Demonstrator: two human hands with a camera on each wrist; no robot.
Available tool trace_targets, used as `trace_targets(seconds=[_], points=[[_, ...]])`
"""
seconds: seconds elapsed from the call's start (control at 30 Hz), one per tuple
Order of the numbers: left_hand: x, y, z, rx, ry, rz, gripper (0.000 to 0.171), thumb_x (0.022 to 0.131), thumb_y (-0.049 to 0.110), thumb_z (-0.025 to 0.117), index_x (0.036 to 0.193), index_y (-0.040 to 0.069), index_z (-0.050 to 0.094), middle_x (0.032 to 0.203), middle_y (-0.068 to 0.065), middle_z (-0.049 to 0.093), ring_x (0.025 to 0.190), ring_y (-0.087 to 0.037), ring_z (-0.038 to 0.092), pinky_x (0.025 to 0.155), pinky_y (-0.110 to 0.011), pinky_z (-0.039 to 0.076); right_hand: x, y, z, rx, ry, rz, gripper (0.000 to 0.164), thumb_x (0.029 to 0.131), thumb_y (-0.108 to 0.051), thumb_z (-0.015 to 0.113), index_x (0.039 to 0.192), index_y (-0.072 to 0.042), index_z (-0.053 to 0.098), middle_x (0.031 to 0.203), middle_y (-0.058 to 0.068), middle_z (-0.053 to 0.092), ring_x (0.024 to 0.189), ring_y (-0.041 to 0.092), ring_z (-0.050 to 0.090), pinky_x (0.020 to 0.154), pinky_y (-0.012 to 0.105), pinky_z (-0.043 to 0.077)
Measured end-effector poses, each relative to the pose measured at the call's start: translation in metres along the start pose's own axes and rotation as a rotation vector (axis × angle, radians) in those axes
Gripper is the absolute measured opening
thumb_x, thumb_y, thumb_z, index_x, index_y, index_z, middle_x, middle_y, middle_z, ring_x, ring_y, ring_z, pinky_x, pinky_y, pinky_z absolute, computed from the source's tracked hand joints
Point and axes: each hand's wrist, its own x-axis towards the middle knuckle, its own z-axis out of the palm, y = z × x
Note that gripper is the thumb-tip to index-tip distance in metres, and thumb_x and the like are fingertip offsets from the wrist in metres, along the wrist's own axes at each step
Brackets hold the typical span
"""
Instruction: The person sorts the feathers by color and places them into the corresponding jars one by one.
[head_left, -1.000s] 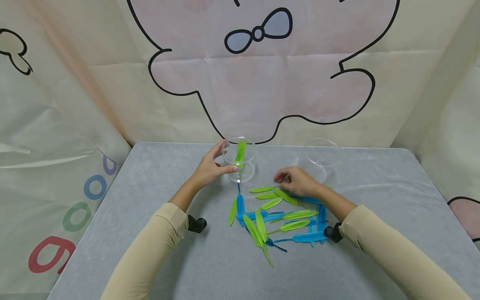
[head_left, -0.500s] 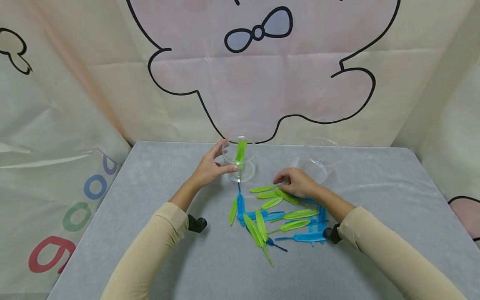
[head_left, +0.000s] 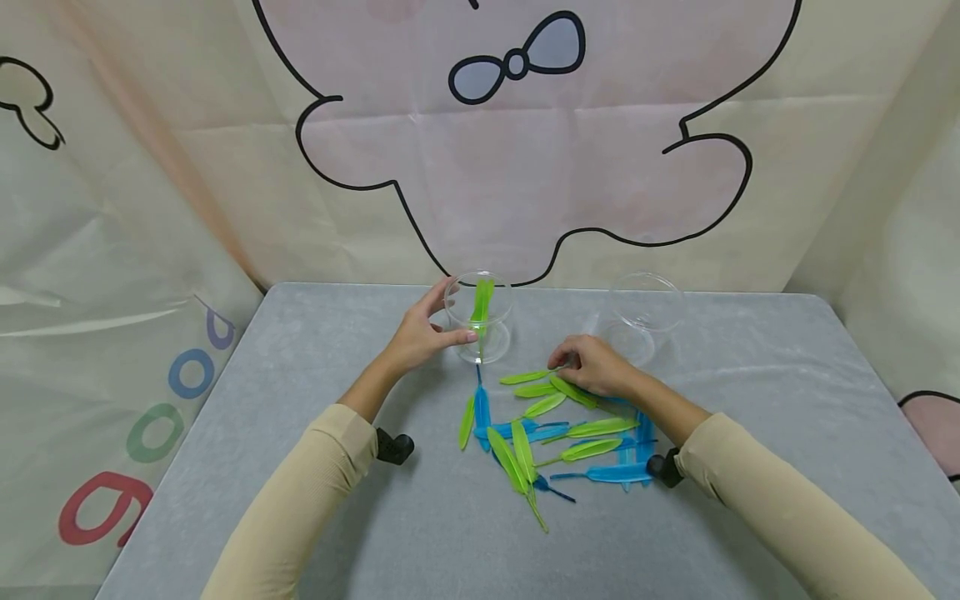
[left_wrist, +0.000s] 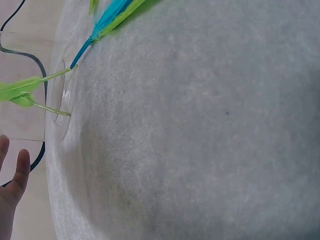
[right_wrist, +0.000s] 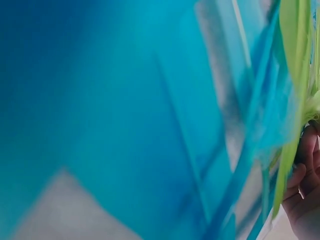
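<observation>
My left hand (head_left: 425, 331) holds the side of a clear plastic cup (head_left: 496, 317), thumb in front and fingers behind. Green feathers (head_left: 481, 302) stand upright in this cup; the left wrist view shows their quills (left_wrist: 52, 109) reaching its base. My right hand (head_left: 596, 364) is low over the feather pile, fingertips curled together at the quill end of a green feather (head_left: 525, 377). The fingertips partly hide that contact. In the right wrist view, thumb and fingers (right_wrist: 295, 176) are beside green and blue feathers (right_wrist: 185, 120), the nearest blurred.
Several loose green and blue feathers (head_left: 596, 428) overlap in front of both hands on the grey-covered table (head_left: 420, 533). A second clear cup (head_left: 647, 321) stands behind my right hand. A printed cloth backdrop (head_left: 525, 192) rises along the table's back edge.
Both hands keep nearly the same place. The quill end of the green feather at the right fingertips appears slightly raised. The left hand and the cup stay still.
</observation>
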Motion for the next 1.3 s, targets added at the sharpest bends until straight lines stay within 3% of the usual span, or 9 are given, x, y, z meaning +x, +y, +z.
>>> trace_targets(seconds=[0.73,1.07,1.13,1.3], points=[[-0.001,0.002,0.0,0.001,-0.003,-0.011,0.096,0.082,0.026,0.084,0.158,0.026,0.026,0.157,-0.002,0.038,0.141,-0.025,0.039,0.098,-0.05,0.048,0.0,-0.004,0.001,-0.043,0.013,0.003,0.005,0.088,-0.003,0.07,0.09,-0.005,0.074,0.087,0.001,0.068,0.07,0.011,0.054,0.066,0.029,0.047],[0.0,0.001,0.0,-0.006,-0.003,-0.006,0.096,0.082,0.025,0.084,0.158,0.027,0.026,0.157,-0.003,0.037,0.142,-0.027,0.038,0.099,-0.052,0.046,0.002,-0.004,-0.002,0.007,0.005,0.007,0.006,0.089,-0.003,0.07,0.09,-0.007,0.074,0.079,-0.002,0.065,0.069,0.013,0.055,0.064,0.028,0.047],[-0.001,0.005,0.0,-0.015,-0.006,-0.009,0.095,0.083,0.023,0.083,0.159,0.025,0.025,0.158,-0.006,0.036,0.142,-0.029,0.037,0.1,-0.055,0.045,0.002,-0.005,-0.004,0.02,0.005,0.008,0.006,0.089,-0.004,0.07,0.091,-0.006,0.075,0.079,-0.002,0.065,0.069,0.013,0.055,0.064,0.028,0.047],[-0.012,0.033,-0.004,-0.023,-0.024,-0.019,0.091,0.085,0.013,0.08,0.158,0.012,0.025,0.157,-0.016,0.035,0.142,-0.035,0.036,0.1,-0.056,0.044,0.002,-0.011,-0.008,0.038,0.022,0.015,0.007,0.09,-0.005,0.069,0.094,-0.005,0.075,0.079,-0.001,0.064,0.071,0.015,0.055,0.065,0.028,0.047]])
